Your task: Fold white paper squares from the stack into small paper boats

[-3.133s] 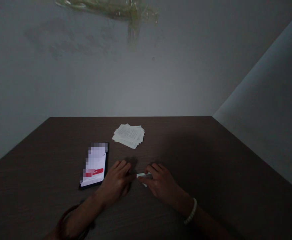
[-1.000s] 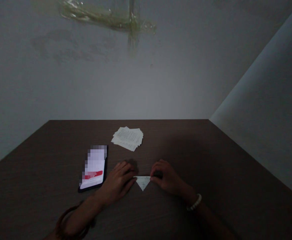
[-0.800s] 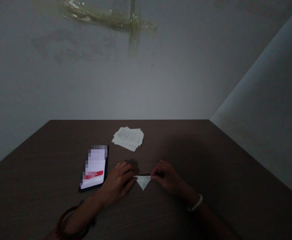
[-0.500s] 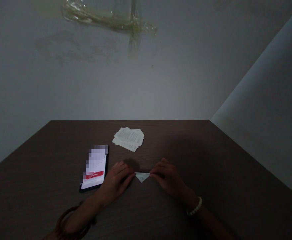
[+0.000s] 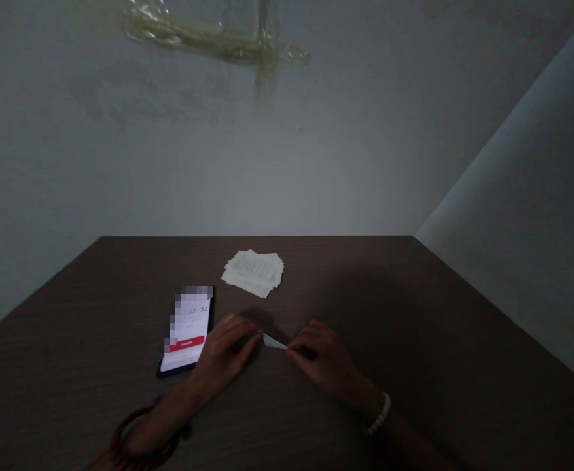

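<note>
A small folded white paper (image 5: 273, 341) is held just above the dark wooden table (image 5: 414, 340), seen almost edge-on as a thin sliver. My left hand (image 5: 225, 353) pinches its left end with the fingertips. My right hand (image 5: 323, 360) pinches its right end, fingers curled. A dark bangle circles my left wrist and a white beaded bracelet my right wrist.
A phone (image 5: 187, 329) with a lit screen lies just left of my left hand. A loose stack of small printed paper sheets (image 5: 253, 272) sits farther back at the middle. Walls close the table off behind and to the right.
The folded paper lay as a flat triangle between my hands; both hands have since tipped it up and back, so only a thin edge shows.
</note>
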Motion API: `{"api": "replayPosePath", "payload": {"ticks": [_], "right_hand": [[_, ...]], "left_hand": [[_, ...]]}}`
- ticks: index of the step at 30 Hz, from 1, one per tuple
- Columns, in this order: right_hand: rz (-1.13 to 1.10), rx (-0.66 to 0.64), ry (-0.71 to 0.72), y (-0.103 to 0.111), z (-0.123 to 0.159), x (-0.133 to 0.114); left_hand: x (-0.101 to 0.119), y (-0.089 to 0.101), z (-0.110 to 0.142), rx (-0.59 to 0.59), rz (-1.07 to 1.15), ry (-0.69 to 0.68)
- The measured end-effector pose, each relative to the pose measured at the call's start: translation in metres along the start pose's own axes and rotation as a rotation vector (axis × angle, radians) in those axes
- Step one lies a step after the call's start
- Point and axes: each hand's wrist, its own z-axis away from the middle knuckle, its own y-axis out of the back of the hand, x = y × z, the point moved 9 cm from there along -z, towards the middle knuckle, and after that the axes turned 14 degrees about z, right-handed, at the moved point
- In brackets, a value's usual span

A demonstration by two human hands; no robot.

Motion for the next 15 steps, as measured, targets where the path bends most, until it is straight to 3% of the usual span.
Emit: {"api": "replayPosePath", "payload": {"ticks": [15], "right_hand": [[-0.031, -0.114, -0.036, -0.023, 0.007, -0.009]], "left_hand": [[0.001, 0.0, 0.001, 0.024, 0.021, -0.037]]}}
